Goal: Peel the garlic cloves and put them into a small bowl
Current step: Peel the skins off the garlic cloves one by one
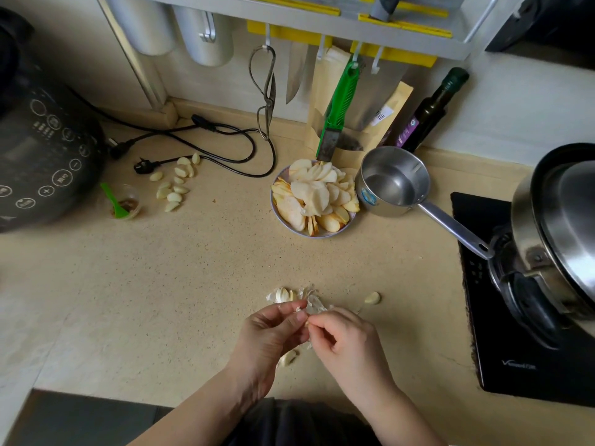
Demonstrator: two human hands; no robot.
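My left hand (269, 334) and my right hand (343, 338) meet low in the middle of the counter, both pinching one garlic clove (306, 320) whose papery skin (314, 304) sticks up between the fingertips. Unpeeled cloves (280, 295) lie just beyond the hands. Another clove (288, 357) lies under my left wrist. One peeled clove (372, 298) rests to the right. Several peeled cloves (175, 183) are scattered far left on the counter. No small bowl for garlic is plainly visible.
A plate of sliced apple (314, 201) and a steel saucepan (392, 183) stand behind the hands. A rice cooker (42, 149), a small cup with a green spoon (120, 204) and black cords (219, 136) are at left; an induction hob (521, 333) with a pot (560, 226) at right.
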